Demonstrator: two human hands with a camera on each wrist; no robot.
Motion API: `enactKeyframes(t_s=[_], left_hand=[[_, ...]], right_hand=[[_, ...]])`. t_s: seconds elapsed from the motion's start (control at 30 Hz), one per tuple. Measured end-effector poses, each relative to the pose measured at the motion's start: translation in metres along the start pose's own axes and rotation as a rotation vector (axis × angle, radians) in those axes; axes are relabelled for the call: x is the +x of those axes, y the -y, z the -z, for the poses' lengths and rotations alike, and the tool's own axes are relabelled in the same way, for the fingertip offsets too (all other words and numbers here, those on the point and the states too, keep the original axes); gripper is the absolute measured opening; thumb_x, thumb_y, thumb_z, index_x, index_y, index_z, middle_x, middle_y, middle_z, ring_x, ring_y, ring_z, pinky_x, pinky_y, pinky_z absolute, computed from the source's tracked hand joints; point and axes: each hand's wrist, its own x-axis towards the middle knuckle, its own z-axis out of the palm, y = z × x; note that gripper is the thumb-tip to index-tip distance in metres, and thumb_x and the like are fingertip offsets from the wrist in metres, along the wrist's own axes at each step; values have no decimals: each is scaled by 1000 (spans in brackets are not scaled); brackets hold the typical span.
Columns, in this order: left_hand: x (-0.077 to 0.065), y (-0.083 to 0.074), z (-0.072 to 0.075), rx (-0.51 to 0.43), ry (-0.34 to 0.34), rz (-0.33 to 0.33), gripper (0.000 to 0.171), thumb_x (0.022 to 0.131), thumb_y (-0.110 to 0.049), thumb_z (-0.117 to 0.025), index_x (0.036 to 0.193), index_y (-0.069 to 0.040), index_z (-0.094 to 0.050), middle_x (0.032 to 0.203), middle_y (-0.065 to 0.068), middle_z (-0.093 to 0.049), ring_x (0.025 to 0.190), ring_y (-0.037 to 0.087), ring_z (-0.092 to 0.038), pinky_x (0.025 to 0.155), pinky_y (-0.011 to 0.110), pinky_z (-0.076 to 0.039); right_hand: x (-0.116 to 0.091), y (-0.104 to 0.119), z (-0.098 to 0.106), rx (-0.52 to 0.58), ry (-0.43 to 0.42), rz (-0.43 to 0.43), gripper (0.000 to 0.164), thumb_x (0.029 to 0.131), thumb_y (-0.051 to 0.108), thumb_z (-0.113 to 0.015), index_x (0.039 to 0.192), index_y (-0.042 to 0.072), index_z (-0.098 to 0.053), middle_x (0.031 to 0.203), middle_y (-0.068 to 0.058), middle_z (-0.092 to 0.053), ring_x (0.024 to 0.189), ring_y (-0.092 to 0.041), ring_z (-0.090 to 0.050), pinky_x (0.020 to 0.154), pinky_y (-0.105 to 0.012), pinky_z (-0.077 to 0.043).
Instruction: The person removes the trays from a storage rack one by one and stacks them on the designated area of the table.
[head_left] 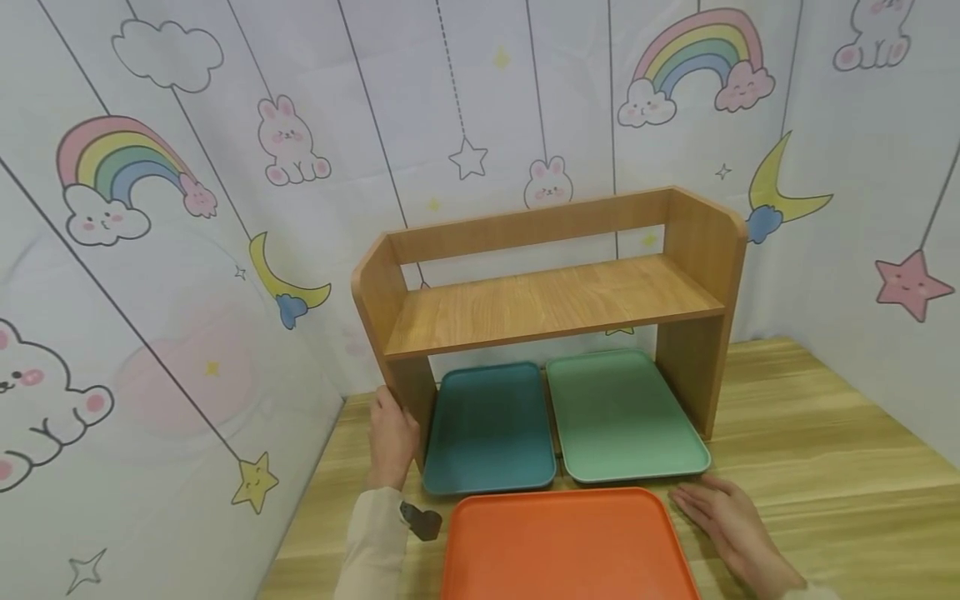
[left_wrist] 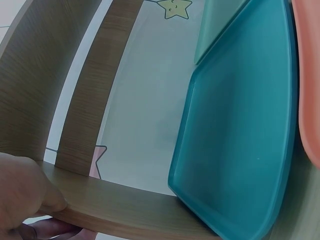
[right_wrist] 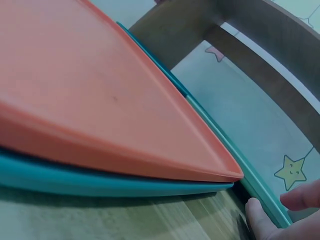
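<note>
- Nearest the person, and the centre of the clock here, lies a smooth orange rectangular tray with a raised rim [head_left: 570,550], its near edge cut off in the head view.
- Directly beneath it, a teal tray with a rounded edge [right_wrist: 115,187] shows in the right wrist view, resting on the yellowish wood-grain tabletop [head_left: 810,417].
- At three o'clock, the right hand [head_left: 731,529] reaches in with its fingers extended and grasps nothing; its fingertips are just beside the near corner of a pale green rectangular tray with a raised rim [head_left: 630,417]. Whether they touch it, I cannot tell.
- At nine o'clock, a loose cream sleeve [head_left: 372,546] covers the left forearm, with a small dark object [head_left: 422,522] at the cuff.
- At ten o'clock, the left hand [head_left: 392,437] grips the side panel of a light-brown wood-grain shelf unit [head_left: 555,304], thumb inside and fingers outside.
- At eleven o'clock, a dark teal rectangular tray with a raised rim [head_left: 491,429] lies partly under the shelf board; the pale green tray lies alongside at one o'clock, also partly under it.
- At twelve o'clock, the shelf unit stands upright over both.
- Farthest off hangs a white backdrop printed with rabbits, rainbows, moons and stars [head_left: 577,100].
</note>
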Motion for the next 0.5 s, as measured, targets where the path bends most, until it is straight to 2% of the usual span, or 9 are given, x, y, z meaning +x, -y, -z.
enactKeyframes(t_s=[0.17,0.27,0.37,0.47,0.5], left_hand=[[0,0,0,0,-8,-6,30,89,-1,-48,117,6,-40,110,30,-51,97,49,-58,81,58,-49],[0,-1,0,-2,-14,-10,29,89,-1,-49,116,6,-41,110,30,-51,97,49,-58,81,58,-49],[0,-2,1,0,-4,-1,29,90,-1,-48,117,6,-41,110,30,-51,98,48,-58,82,57,-49],[-1,-2,2,3,3,6,29,90,-1,-48,117,6,-40,110,30,-51,98,49,-58,82,57,-49],[-1,-2,1,0,-3,3,29,90,-1,-48,116,6,-41,109,30,-52,97,49,-58,81,57,-49]], right_hand=[[7,2,1,46,-12,-1,70,97,-3,-34,140,-16,20,125,-30,-48,95,-8,-65,96,-28,-48],[10,3,0,62,-28,3,68,96,-5,-36,141,-18,14,123,-26,-46,93,-6,-65,95,-27,-49],[14,3,0,66,-28,15,67,95,-6,-38,142,-19,7,130,-28,-39,93,-5,-64,95,-26,-48],[19,3,1,57,-24,26,65,94,-6,-40,144,-18,1,130,-23,-41,93,-3,-63,95,-26,-48],[20,3,1,55,-20,32,65,94,-7,-39,144,-17,2,135,-25,-36,94,-2,-62,96,-26,-48]])
